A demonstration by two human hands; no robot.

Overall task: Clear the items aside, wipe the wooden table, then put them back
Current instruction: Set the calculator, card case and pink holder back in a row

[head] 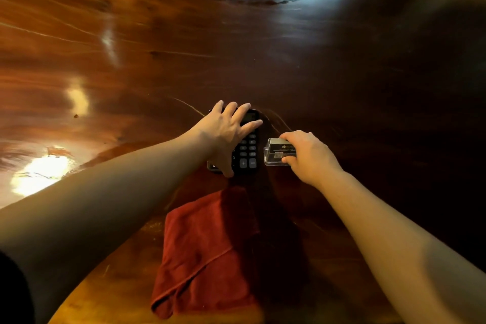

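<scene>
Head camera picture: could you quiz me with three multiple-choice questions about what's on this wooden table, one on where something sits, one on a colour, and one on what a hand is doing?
1. Where does the folded cloth lie compared with the calculator?
A. Nearer the person
B. Farther from the person
C. On top of it

2. What colour is the cloth?
A. Blue
B. Red
C. White

3. What is the right hand doing?
A. Resting flat on the bare wooden table
B. Holding the cloth
C. Gripping a clear plastic card holder

Answers:
1 A, the cloth sits below the calculator in the view, closer to the body.
2 B, it is dark red.
3 C, its fingers wrap around the holder, while the left hand lies spread over the calculator.
</scene>
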